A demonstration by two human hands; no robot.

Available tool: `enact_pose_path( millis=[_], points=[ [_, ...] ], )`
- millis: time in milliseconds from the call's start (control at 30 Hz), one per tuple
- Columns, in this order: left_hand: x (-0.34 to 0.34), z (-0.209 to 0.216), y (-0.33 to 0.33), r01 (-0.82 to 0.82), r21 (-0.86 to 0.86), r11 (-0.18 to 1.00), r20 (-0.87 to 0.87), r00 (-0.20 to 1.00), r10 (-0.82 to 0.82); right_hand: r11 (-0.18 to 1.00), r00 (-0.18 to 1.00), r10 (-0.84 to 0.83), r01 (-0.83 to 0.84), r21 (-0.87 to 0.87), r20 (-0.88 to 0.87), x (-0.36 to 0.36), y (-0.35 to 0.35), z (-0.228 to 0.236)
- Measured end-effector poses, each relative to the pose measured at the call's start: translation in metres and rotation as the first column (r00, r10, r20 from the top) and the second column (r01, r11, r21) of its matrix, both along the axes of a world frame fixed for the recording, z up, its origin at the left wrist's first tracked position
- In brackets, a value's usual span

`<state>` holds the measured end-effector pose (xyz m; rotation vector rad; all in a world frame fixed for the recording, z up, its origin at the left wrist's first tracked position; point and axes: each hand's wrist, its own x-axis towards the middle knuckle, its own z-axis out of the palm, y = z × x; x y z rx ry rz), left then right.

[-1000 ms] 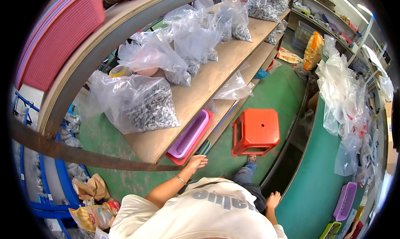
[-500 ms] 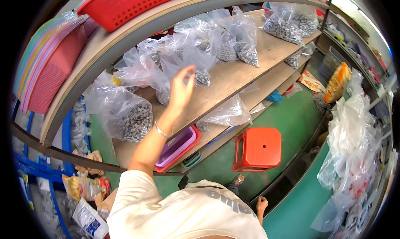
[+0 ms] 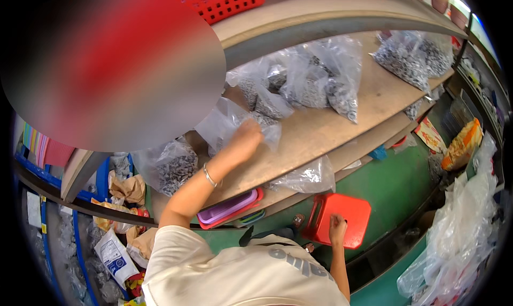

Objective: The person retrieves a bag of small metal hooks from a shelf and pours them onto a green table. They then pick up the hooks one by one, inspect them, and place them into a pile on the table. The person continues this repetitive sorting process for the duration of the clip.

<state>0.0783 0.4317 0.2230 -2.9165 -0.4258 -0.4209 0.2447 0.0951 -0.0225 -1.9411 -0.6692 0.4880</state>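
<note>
My left hand, with a bracelet at its wrist, reaches over the wooden shelf. Its fingers are bunched at a clear plastic bag and seem to grip it; the fingertips are partly hidden. Beside that hand lie small grey parts inside the bag. More clear bags of grey parts stand behind it, and another bag sits by my left forearm. My right hand hangs low above a red plastic stool, fingers curled closed; what they hold, if anything, cannot be made out.
Red baskets stand on the upper shelf. Lower down are purple and red trays and a clear bag. Plastic bags hang at the right. Paper sacks lie at the left. A blurred oval covers the upper left.
My left hand has come down onto the plastic bag. My right hand has moved forward over the stool. The view has shifted, and a blurred oval now covers the upper left.
</note>
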Motion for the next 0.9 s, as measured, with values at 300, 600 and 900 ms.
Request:
enact_pose_path(
  millis=[300,600,900],
  points=[
    [-0.006,0.021,-0.015,0.021,-0.168,0.985,-0.072,0.997,-0.034,0.849,0.913,0.096,-0.283,0.446,0.396,0.008,0.244,0.213],
    [-0.01,0.033,-0.019,0.052,-0.332,0.942,0.053,0.998,-0.037,0.808,0.864,0.188,-0.407,0.426,0.468,0.032,0.321,0.202],
    [-0.023,0.019,-0.029,-0.029,-0.36,0.932,0.277,0.951,0.137,0.719,0.949,0.114,-0.282,0.636,0.293,0.036,0.324,0.203]
  ],
)
